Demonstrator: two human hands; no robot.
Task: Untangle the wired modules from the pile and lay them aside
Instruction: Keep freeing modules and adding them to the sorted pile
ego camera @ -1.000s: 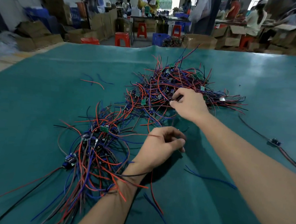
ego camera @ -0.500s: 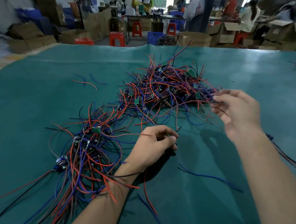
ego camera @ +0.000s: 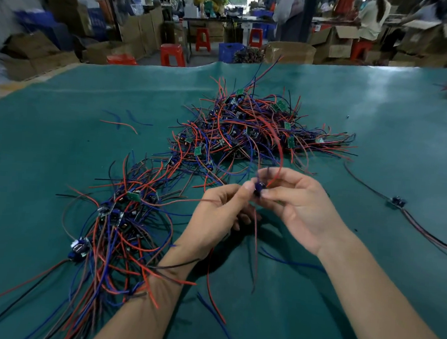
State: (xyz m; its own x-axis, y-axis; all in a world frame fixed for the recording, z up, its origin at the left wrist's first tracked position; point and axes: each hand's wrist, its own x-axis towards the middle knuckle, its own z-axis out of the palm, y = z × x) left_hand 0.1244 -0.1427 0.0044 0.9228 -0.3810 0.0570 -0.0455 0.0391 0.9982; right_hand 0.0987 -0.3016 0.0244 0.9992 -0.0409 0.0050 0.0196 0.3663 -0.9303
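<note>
A tangled pile of wired modules [ego camera: 248, 129] with red, blue and black leads lies at the table's middle. A second heap of modules [ego camera: 116, 215] spreads at the near left, over my left forearm. Between both hands, above the cloth, is one small dark blue module [ego camera: 259, 189]; its red wire arcs up toward the pile and thin leads hang below. My left hand [ego camera: 220, 215] pinches it from the left with thumb and fingertips. My right hand [ego camera: 295, 206] pinches it from the right.
The table wears a green cloth [ego camera: 375, 120]. One module with long wires [ego camera: 396, 202] lies alone at the right. Loose wire bits [ego camera: 118, 123] lie at far left and near the front edge. Cartons, red stools and people stand beyond the table.
My right hand drew a module out of the pile and brought it back toward me. My left hand rose from the cloth to meet it, and both now pinch it.
</note>
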